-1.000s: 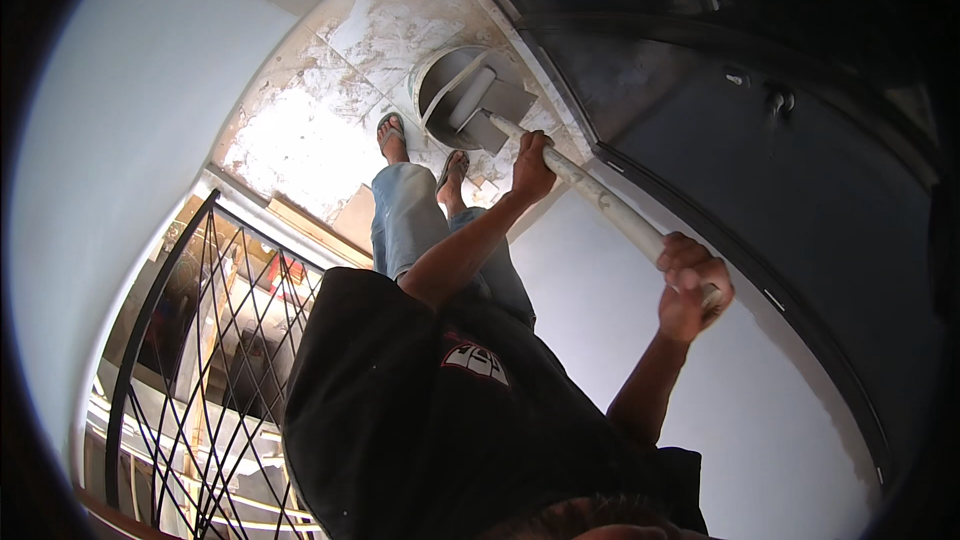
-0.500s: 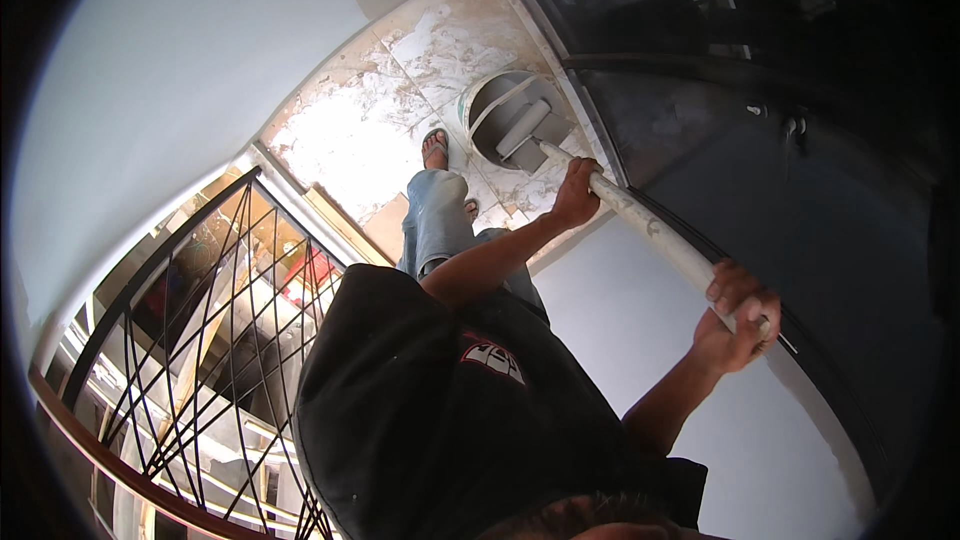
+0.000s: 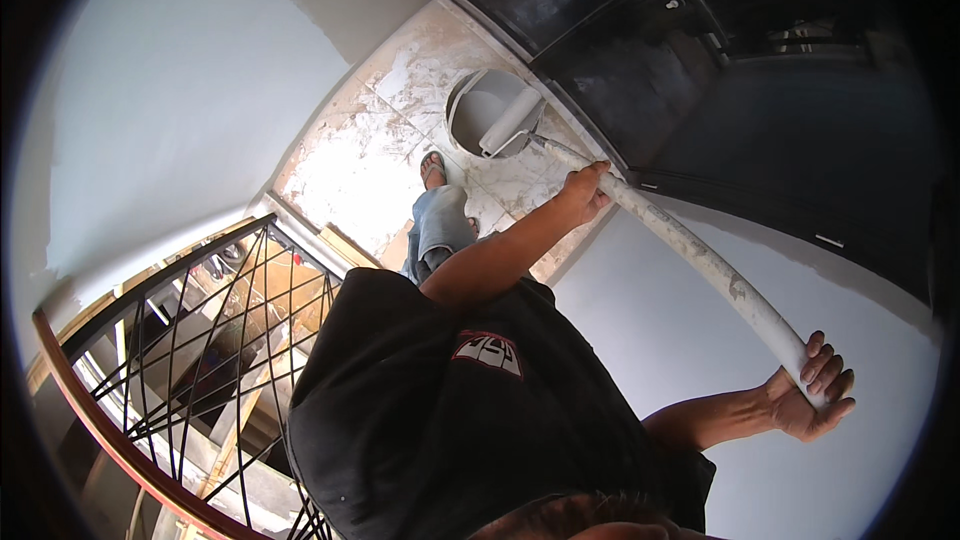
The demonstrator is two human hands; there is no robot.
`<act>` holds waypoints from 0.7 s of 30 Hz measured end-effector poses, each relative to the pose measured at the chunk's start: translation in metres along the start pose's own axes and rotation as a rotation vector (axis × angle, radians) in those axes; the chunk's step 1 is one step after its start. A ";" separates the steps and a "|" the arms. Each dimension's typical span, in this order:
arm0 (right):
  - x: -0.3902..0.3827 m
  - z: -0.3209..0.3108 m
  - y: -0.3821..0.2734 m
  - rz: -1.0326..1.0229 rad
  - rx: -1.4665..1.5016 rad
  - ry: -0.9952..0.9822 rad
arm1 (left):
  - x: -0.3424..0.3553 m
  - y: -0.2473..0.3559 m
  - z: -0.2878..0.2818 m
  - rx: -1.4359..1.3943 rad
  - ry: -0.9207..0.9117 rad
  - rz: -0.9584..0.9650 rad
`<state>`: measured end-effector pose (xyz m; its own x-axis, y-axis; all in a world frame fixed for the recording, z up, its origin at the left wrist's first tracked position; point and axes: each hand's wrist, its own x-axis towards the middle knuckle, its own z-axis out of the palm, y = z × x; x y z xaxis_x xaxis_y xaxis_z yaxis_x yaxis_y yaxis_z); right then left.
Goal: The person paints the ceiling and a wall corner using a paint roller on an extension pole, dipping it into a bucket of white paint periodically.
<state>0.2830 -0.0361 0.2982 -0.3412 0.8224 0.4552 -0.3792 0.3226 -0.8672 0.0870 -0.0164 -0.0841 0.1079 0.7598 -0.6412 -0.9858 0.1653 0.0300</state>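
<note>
Both my hands hold the long, paint-marked pole of a paint roller, which slants across the picture. My left hand is closed round the pole nearer the roller head. Out to the right, my right hand grips the pole's end, its fingers curled loosely about it. At the far end a pale roller sleeve on a thin wire frame is tilted over the mouth of a round bucket. From this angle I cannot tell whether the sleeve touches the bucket.
Around the bucket, the tiled floor is smeared with white. My sandalled foot stands beside it. A black metal railing with a lower level behind it is at left. Dark glossy panels line the right, above a pale wall.
My right hand has moved right and toward the lower edge with the pole's end. The roller sleeve has shifted and looks higher at the bucket's mouth. My view has turned slightly.
</note>
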 end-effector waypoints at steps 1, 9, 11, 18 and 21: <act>-0.017 -0.019 -0.011 -0.018 -0.033 0.089 | -0.003 -0.008 0.002 0.039 -0.003 -0.011; -0.121 -0.097 -0.033 -0.056 -0.862 0.875 | -0.018 -0.050 0.015 0.230 0.206 0.092; -0.143 -0.108 -0.029 0.120 -0.973 0.871 | -0.013 -0.053 0.007 0.182 0.191 0.149; -0.177 -0.130 0.047 0.935 -1.195 0.277 | -0.022 0.028 -0.060 0.267 0.342 0.356; -0.176 -0.102 0.101 1.046 -1.059 -0.015 | -0.011 0.075 -0.114 0.282 0.421 0.352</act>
<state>0.3920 -0.1003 0.1098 -0.0682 0.8879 -0.4550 0.8211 -0.2092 -0.5311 -0.0031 -0.0837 -0.1619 -0.3343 0.4952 -0.8019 -0.8747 0.1538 0.4596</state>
